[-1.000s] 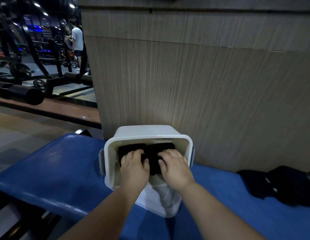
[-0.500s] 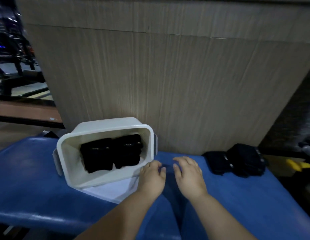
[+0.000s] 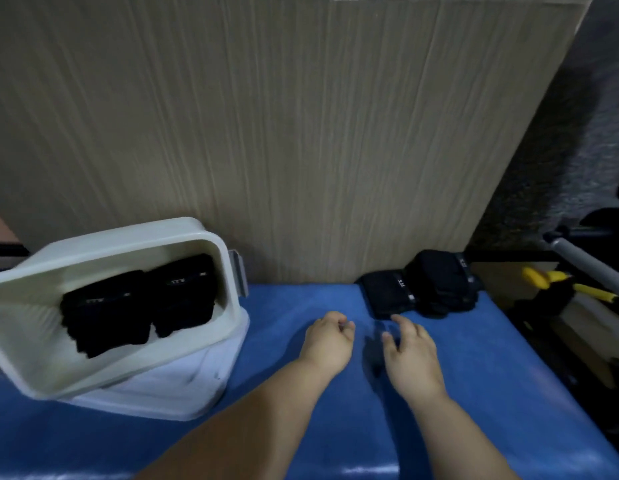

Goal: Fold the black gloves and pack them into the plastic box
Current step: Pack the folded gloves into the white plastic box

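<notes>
2 folded gloves [image 3: 138, 303] lie in the tilted plastic box [image 3: 103, 245]; 2 loose gloves [image 3: 422, 285] sit on the blue tabletop [image 3: 491, 358]. Both hands are empty: left hand [image 3: 328, 337] loosely curled, right hand [image 3: 410, 355] spread just beside them. Best to draw 1 glove clear, flatten it, then fold squarely.
</notes>
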